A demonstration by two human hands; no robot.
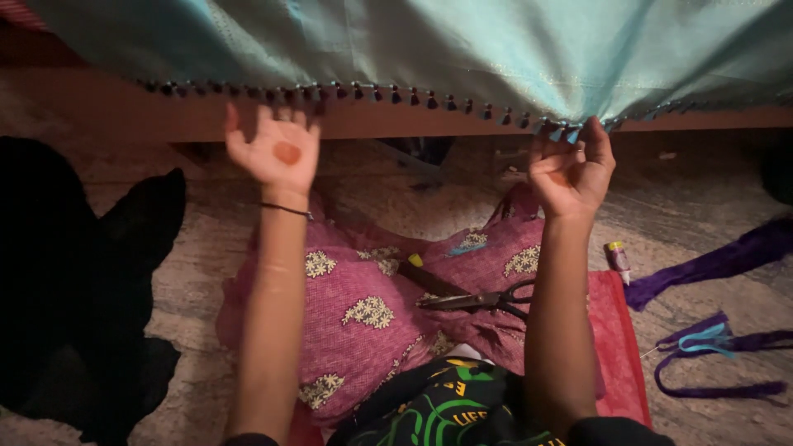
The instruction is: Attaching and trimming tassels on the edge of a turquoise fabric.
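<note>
A light blue-green cloth (462, 49) hangs across the top, its lower edge trimmed with several small dark tassels (429, 101). My left hand (277, 149) is raised with palm open and fingers spread, fingertips at the tassel edge. My right hand (572, 169) is lifted at the right, fingers pinched on the tasselled hem. Below, on my lap, lies a pink flower-print cloth (372, 314) with black-handled scissors (483, 300) resting on it between my forearms.
A wooden bed frame (396, 124) runs behind the cloth. Purple fabric strips (710, 264) and a purple and blue strip bundle (710, 343) lie on the floor at right, with a small tube (617, 258). A dark shape (74, 272) fills the left. A red mat (615, 347) lies under me.
</note>
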